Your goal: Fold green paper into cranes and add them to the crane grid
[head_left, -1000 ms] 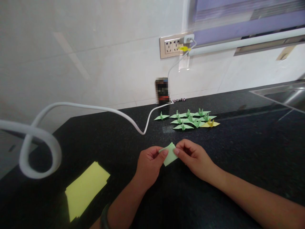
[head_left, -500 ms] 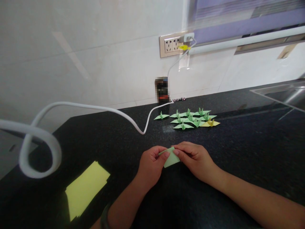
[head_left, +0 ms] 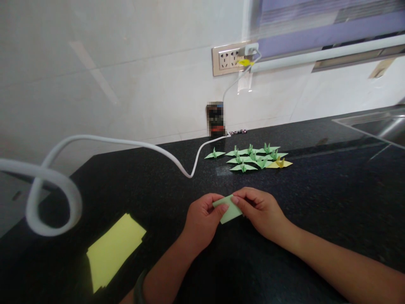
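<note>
A small folded piece of light green paper is pinched between both my hands just above the black counter. My left hand grips its left edge with thumb and curled fingers. My right hand pinches its right side from above. Farther back on the counter lie several finished green paper cranes and one yellow crane.
A stack of yellow paper squares lies at the near left. A thick white cable loops across the left and runs to a dark device by the wall. A wall socket holds a charger. A metal sink sits far right.
Both hands have lowered slightly and turned the green paper flatter between the fingers. Nothing else has moved.
</note>
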`<state>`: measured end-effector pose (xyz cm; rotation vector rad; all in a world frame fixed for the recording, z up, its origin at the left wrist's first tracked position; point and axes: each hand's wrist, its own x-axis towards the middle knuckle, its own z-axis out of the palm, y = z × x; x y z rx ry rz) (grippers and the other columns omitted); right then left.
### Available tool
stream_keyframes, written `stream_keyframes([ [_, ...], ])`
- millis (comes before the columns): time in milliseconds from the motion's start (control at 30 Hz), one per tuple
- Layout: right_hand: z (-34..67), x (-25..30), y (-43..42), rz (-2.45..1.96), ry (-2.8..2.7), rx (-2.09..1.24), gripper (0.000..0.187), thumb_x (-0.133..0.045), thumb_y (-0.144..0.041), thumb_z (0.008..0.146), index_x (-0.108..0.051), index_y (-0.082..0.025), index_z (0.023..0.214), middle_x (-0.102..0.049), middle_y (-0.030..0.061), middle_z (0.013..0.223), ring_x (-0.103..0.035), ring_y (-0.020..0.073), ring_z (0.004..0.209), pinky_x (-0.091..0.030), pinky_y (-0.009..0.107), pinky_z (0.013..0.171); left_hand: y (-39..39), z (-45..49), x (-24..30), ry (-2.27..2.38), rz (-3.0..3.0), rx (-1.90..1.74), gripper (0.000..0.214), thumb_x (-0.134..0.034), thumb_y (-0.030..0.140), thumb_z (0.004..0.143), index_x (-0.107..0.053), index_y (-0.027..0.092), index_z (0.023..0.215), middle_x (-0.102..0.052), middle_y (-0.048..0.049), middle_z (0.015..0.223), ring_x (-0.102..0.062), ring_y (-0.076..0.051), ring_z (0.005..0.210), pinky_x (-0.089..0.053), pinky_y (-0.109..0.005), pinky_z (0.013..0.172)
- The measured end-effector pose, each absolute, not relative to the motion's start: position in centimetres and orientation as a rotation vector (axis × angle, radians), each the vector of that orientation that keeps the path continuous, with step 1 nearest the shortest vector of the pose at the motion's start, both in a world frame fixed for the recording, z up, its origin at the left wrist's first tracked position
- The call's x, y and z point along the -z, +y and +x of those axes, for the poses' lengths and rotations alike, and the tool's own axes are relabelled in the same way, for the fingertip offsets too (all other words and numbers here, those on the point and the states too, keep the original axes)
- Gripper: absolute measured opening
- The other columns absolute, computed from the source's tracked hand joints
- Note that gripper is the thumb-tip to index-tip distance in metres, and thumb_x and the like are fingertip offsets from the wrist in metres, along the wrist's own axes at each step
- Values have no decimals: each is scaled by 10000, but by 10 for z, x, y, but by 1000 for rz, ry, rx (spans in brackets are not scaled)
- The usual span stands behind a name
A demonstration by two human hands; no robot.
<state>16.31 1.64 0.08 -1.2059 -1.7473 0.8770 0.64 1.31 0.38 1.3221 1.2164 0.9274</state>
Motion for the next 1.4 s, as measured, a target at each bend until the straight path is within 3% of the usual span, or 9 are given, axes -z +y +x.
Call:
stream_keyframes([
  [467,162,0,16,-1232,-1764,-840,212,-429,-291,802,-574,-169,706,-559,9,630,-510,112,593,-407,210,542,11,5,-7,1271,1725,-839,241,-437,344,755,-615,184,722,-552,-4,595,-462,-125,551,-305,-219,514],
  [800,162,-2,15,-1225,-1804,-847,221,-408,-274,814,-556,-161,696,-533,6,631,-497,109,604,-395,215,559,9,5,-7,1302,2093,-666,272,-340,313,811,-453,182,602,-464,2,570,-403,-116,543,-246,-232,521],
  [967,162,-6,15,-1169,-1818,-877,214,-420,-272,802,-587,-159,731,-553,11,646,-510,112,609,-402,219,563,11,5,-5,1328,2082,-668,305,-295,322,828,-389,179,576,-434,5,577,-393,-116,562,-250,-235,536],
  [1400,163,-3,16,-1150,-1886,-849,212,-416,-232,811,-589,-161,711,-542,12,648,-505,106,621,-393,223,576,11,5,-6,1350,2108,-618,332,-275,349,838,-434,162,614,-461,7,623,-416,-104,602,-297,-225,560],
])
